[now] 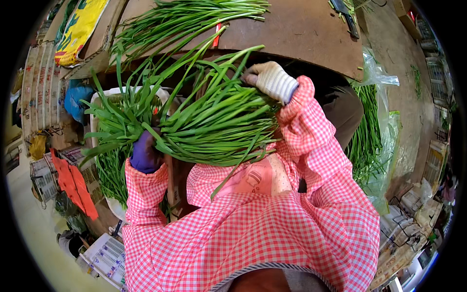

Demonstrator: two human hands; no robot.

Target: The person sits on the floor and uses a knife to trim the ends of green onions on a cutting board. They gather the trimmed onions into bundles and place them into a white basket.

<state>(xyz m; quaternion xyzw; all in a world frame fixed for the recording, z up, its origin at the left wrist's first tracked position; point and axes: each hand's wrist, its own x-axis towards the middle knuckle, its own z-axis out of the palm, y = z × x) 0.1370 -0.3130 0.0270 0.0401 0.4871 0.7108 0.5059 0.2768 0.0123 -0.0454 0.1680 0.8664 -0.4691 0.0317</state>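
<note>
Head view, pink checked smock [253, 219]: lower centre, nearest.
Purple-gloved left hand [146, 152]: left of centre, among leaves; fingers hidden, grip cannot be told.
Green leafy bunch [221, 126]: centre; probably best supported lightly, stalks aligned, to avoid creasing.
White-gloved right hand [272, 82]: upper centre, fingers curled by stalks; whether pinching, cannot tell.
Brown board [301, 44]: top, bearing more stalks [194, 17].
</note>
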